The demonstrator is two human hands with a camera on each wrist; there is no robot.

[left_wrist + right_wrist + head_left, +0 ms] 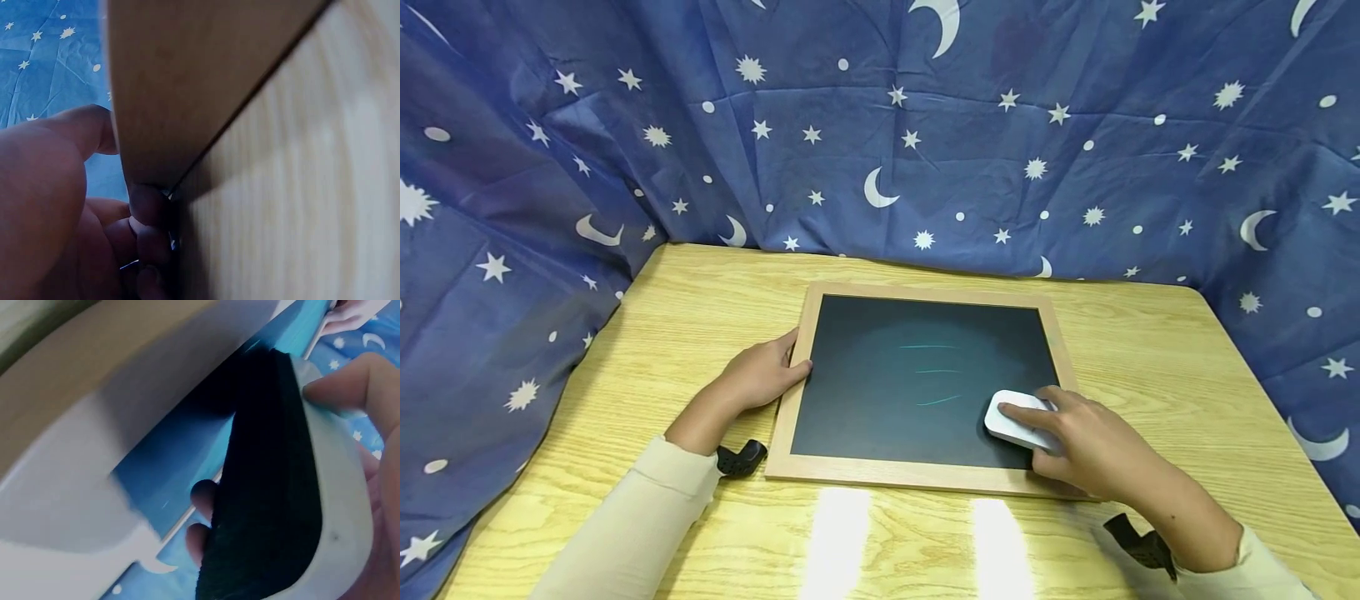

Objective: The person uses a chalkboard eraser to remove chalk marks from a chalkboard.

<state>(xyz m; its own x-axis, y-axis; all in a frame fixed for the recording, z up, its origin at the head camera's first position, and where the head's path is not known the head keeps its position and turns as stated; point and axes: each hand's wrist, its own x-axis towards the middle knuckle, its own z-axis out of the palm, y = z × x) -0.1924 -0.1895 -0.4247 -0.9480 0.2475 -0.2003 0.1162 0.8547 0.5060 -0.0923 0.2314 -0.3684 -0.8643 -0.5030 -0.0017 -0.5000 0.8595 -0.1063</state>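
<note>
A chalkboard (pixel 865 425) in a pale wooden frame lies on the table, with several thin blue-green chalk lines (pixel 938 372) at its middle. My left hand (pixel 760 372) grips the frame's left side: the thumb is on top, and in the left wrist view the fingers curl at the lower edge of the frame (pixel 187 81). In my right hand (pixel 1086 437) is a white chalkboard eraser (pixel 1013 418), over the board's lower right part. Its dark felt (pixel 269 487) faces the board and shows in the right wrist view, fingers along one side and thumb on the other.
The wood-grain table (pixel 715 283) extends around the board, with bright light reflections (pixel 838 533) near its front. A blue curtain (pixel 850 150) with stars and moons hangs behind and along both sides. Black wrist devices (pixel 741 458) sit by both wrists.
</note>
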